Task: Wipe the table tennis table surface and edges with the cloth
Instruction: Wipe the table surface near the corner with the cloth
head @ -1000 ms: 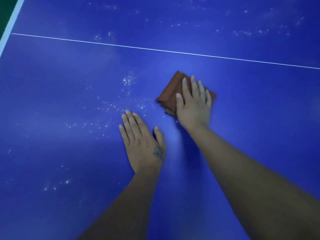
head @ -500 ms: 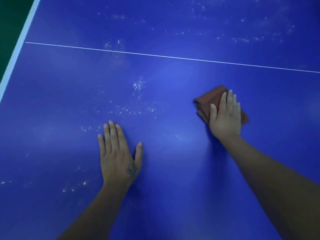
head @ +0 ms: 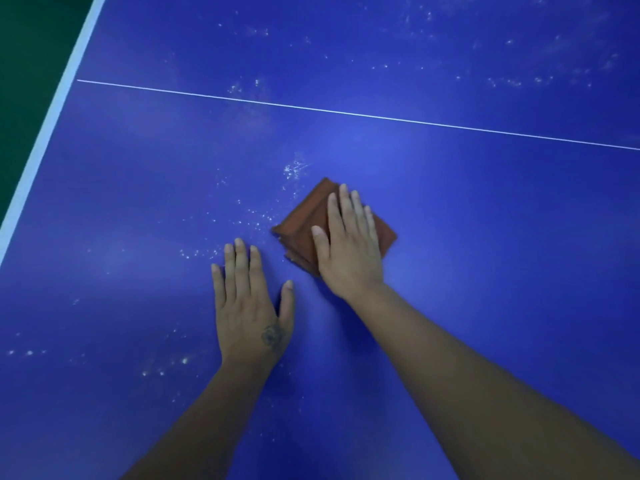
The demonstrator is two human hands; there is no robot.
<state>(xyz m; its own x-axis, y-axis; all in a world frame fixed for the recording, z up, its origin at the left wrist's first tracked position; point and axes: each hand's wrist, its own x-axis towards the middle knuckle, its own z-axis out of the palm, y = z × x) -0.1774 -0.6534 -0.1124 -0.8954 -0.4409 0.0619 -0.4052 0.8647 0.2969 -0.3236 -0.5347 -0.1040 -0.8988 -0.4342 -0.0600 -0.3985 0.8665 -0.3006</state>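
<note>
A folded brown cloth [head: 302,227] lies flat on the blue table tennis table [head: 485,237], near the middle of the view. My right hand [head: 348,244] presses down on it with straight fingers and covers its right half. My left hand [head: 251,303] rests flat on the bare table just left of and nearer than the cloth, fingers spread, a small tattoo near the thumb. White dust specks [head: 256,216] lie on the surface right beside the cloth's left corner.
A thin white centre line [head: 381,116] crosses the table beyond the hands. The white-edged table border [head: 52,116] runs diagonally at the left, with dark green floor [head: 27,46] past it. More dust specks [head: 519,77] dot the far right and the near left.
My right hand slid the cloth right, then back left to the dusty patch. My left hand stayed flat on the table, ending close beside the cloth.
</note>
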